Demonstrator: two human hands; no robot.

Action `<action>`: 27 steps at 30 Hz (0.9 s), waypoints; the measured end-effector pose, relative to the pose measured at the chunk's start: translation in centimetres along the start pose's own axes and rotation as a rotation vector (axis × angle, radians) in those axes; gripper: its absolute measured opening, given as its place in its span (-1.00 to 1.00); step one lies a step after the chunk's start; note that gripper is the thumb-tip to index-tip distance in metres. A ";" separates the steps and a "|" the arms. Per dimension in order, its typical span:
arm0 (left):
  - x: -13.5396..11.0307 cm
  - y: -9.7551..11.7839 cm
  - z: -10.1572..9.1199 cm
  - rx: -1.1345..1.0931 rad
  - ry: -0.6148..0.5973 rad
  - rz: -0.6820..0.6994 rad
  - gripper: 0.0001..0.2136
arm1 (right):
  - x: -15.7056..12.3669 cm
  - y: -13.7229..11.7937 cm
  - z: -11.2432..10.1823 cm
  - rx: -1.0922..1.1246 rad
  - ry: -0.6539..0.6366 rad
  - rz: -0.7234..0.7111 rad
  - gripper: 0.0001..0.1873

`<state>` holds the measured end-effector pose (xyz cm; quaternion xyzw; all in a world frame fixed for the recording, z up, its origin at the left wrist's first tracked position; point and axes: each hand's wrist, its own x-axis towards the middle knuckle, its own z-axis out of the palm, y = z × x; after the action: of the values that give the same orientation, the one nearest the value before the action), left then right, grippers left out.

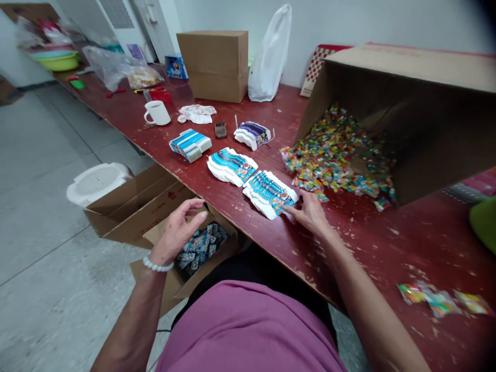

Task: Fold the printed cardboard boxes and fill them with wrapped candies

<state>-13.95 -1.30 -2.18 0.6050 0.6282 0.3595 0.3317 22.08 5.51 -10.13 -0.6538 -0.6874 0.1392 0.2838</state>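
A fanned stack of flattened blue-and-white cartons [267, 194] lies near the front edge of the red table. My right hand [310, 213] is at its right end, with thumb and fingers closed on the edge of the nearest small carton. Nothing is in my left hand [176, 232], which hovers with fingers apart beyond the table edge. Below it, an open cardboard box [228, 248] holds many small filled blue packets [201, 250]. A second fanned carton stack [231, 166] lies just behind the first.
At right, a large tipped cardboard box [411, 67] spills wrapped candies [337, 155] onto the table [372, 248]. Several candy packets [444, 299] lie near the right corner. Behind are a banded carton bundle [190, 144], purple cartons [252, 134], a mug [157, 112] and a white stool [98, 183].
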 end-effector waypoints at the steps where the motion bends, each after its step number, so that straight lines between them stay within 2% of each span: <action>1: 0.1 0.4 0.7 -0.053 -0.026 0.004 -0.60 | 0.2 -0.2 0.2 -0.044 -0.034 0.014 -0.34; 3: 0.5 1.5 2.4 -0.125 -0.082 0.020 -0.62 | 0.3 -0.9 0.4 -0.114 -0.067 0.071 -0.36; 5: 0.8 2.6 4.3 -0.162 -0.146 0.047 -0.66 | 0.4 -1.4 0.5 -0.092 -0.043 0.168 -0.35; 7: 1.1 3.4 5.9 -0.179 -0.213 0.063 -0.68 | 0.5 -1.5 0.6 0.081 0.027 0.272 -0.34; 10: 1.6 3.8 7.5 -0.202 -0.270 0.079 -0.68 | 0.5 -1.3 0.2 0.414 0.115 0.368 -0.45; 15: 2.6 4.5 8.0 -0.294 -0.153 0.098 -0.65 | -1.3 -2.1 -3.0 0.698 0.010 0.317 -0.55; 16: 2.6 4.8 8.0 -0.349 -0.175 0.068 -0.64 | -1.9 -2.7 -3.8 0.765 -0.033 0.286 -0.57; 18: 2.2 5.7 8.4 -0.521 -0.360 -0.027 -0.61 | -2.8 -4.2 -5.2 0.929 -0.154 0.201 -0.64; 21: 0.7 6.8 9.6 -0.842 -0.837 -0.191 -0.49 | -3.9 -6.6 -6.3 1.057 -0.297 0.103 -0.72; 23: -0.4 7.0 10.7 -0.992 -1.083 -0.277 -0.40 | -4.4 -7.6 -6.4 1.079 -0.329 0.091 -0.73; 25: -1.2 7.0 11.6 -1.064 -1.199 -0.333 -0.36 | -4.7 -8.0 -6.4 1.093 -0.341 0.096 -0.71; 27: -1.6 6.8 12.1 -1.081 -1.193 -0.347 -0.40 | -5.0 -8.1 -6.5 1.106 -0.332 0.099 -0.71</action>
<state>-0.01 -2.22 -2.69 0.3455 0.1710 0.1740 0.9061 19.03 -1.39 -1.41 -0.4089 -0.5165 0.5916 0.4648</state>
